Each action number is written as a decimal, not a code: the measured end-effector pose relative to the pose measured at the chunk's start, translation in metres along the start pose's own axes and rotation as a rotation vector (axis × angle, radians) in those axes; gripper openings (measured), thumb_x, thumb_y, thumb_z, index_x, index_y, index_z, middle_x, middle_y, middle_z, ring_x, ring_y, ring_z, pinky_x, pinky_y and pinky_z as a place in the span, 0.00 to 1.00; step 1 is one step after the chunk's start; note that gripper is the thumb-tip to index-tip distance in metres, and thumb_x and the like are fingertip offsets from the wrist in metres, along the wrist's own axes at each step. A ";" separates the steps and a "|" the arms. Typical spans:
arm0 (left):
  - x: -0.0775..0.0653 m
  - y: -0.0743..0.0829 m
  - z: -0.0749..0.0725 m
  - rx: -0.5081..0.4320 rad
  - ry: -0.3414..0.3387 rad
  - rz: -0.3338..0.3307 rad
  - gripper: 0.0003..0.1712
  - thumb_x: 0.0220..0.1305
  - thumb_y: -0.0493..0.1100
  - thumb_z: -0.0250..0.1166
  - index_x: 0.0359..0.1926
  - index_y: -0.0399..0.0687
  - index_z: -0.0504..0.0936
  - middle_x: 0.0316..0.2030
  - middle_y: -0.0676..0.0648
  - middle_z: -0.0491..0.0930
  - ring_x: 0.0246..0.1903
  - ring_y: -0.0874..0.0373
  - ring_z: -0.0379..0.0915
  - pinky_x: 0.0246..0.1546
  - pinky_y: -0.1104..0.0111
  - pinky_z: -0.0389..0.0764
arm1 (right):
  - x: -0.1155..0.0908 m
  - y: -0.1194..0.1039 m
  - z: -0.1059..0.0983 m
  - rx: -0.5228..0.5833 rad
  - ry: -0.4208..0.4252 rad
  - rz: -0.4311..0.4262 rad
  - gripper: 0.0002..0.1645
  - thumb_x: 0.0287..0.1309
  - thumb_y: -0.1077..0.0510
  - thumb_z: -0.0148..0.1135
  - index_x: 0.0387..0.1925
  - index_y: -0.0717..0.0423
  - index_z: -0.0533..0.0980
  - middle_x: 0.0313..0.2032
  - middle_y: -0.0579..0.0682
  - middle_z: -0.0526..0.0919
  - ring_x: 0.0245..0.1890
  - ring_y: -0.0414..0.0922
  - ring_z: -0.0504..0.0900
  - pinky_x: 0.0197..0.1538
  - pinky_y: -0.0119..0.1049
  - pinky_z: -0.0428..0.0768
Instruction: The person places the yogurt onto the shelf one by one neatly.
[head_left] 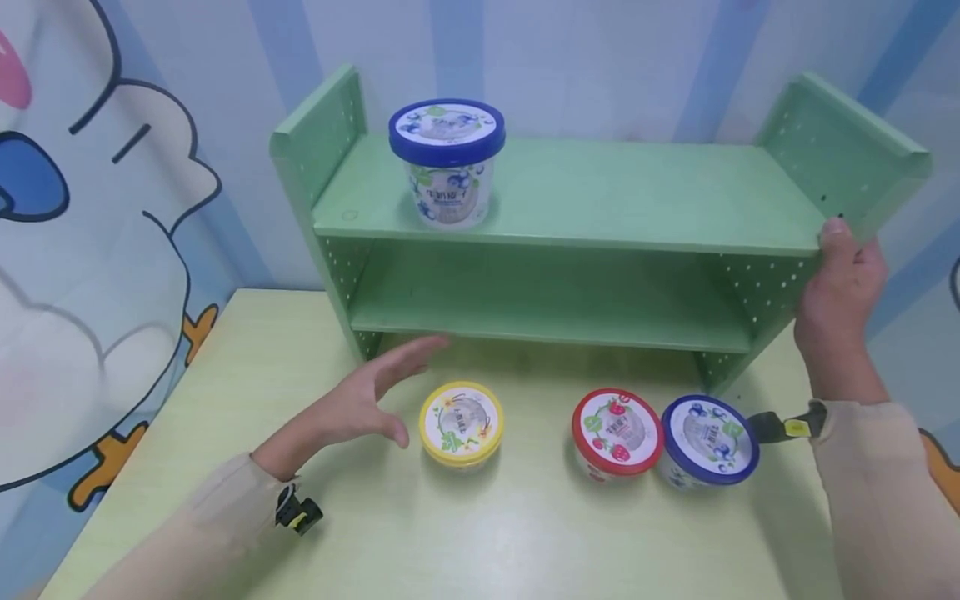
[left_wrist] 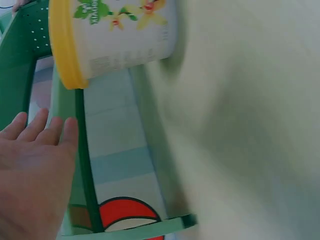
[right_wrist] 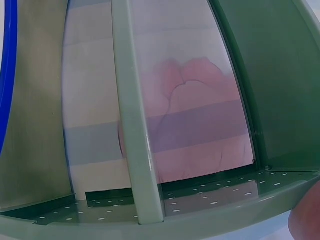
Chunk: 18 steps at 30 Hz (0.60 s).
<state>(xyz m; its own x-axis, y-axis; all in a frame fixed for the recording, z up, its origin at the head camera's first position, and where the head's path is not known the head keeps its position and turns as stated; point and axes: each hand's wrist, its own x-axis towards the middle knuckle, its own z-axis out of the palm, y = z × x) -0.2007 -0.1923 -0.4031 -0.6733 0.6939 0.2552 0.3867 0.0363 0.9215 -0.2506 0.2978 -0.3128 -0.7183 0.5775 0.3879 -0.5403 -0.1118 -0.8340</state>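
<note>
In the head view my left hand [head_left: 360, 400] is held with thumb and fingers spread beside a yellow-lidded ice cream tub [head_left: 461, 423]. A gap shows between the hand and that tub; the left wrist view has the palm [left_wrist: 35, 180] below the tub's yellow rim [left_wrist: 67, 45]. My right hand [head_left: 842, 292] grips the right side panel of a green two-tier shelf [head_left: 637, 196], thumb on its front edge and fingers behind, partly hidden. A blue-lidded tub [head_left: 448, 167] stands on the upper board toward the left.
On the table [head_left: 525, 542], a red-lidded tub [head_left: 617, 432] stands close beside another blue-lidded tub [head_left: 710, 440], both in front of the shelf's right half. The lower board [head_left: 547, 300] runs beneath the upper one. Behind rises a striped wall with cartoon figures [head_left: 90, 275].
</note>
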 end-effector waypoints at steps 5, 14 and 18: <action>-0.003 -0.012 0.002 -0.029 -0.039 -0.056 0.72 0.37 0.68 0.77 0.77 0.44 0.50 0.75 0.46 0.51 0.70 0.44 0.50 0.68 0.43 0.49 | 0.002 0.000 0.000 0.018 0.029 0.025 0.07 0.66 0.59 0.58 0.37 0.59 0.79 0.33 0.51 0.84 0.38 0.41 0.79 0.44 0.28 0.73; -0.005 -0.029 0.010 0.006 -0.115 -0.147 0.75 0.33 0.71 0.77 0.77 0.47 0.50 0.74 0.42 0.51 0.71 0.44 0.49 0.69 0.44 0.49 | -0.001 0.001 0.000 0.065 0.005 -0.006 0.09 0.65 0.60 0.58 0.40 0.62 0.80 0.35 0.54 0.85 0.36 0.43 0.82 0.44 0.31 0.76; -0.006 -0.035 0.014 -0.011 -0.139 -0.169 0.75 0.31 0.70 0.78 0.76 0.47 0.52 0.73 0.47 0.56 0.71 0.50 0.49 0.69 0.48 0.50 | -0.002 0.001 0.000 0.059 0.006 0.009 0.09 0.65 0.59 0.59 0.41 0.62 0.80 0.35 0.54 0.85 0.37 0.43 0.82 0.45 0.30 0.76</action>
<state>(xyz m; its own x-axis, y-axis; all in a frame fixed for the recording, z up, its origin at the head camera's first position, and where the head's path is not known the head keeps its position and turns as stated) -0.2018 -0.1876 -0.4407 -0.6341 0.7713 0.0547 0.2680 0.1528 0.9512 -0.2495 0.2967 -0.3140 -0.7204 0.5814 0.3781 -0.5591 -0.1644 -0.8126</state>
